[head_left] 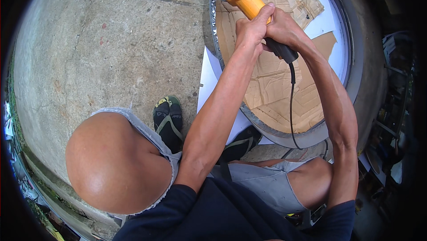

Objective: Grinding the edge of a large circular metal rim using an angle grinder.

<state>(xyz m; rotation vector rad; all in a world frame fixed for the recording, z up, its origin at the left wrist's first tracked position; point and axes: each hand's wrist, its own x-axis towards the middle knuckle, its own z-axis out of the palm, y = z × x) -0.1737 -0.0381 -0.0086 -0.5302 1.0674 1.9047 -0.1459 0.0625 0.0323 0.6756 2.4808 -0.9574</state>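
An angle grinder (pixel 247 2) with a yellow body, grey head and black rear handle is gripped in both my hands. My left hand (pixel 251 32) closes around it from the left side. My right hand (pixel 284 26) wraps the rear of the body and handle from the right. The grinder's head lies over the left rim of a large dark metal ring (pixel 354 58); whether its disc touches the metal I cannot tell. Brown cardboard (pixel 275 87) lies flat inside the ring. From the handle a black power cord (pixel 292 103) runs down across the cardboard and over the ring's near edge.
White sheets (pixel 209 74) stick out beneath the ring. Concrete floor (pixel 111 41) spreads to the left. My feet in dark socks and flip-flops (pixel 169 116) stand close to the ring. Dim clutter (pixel 393 121) lines the right side, and a low kerb (pixel 49 187) runs along the lower left.
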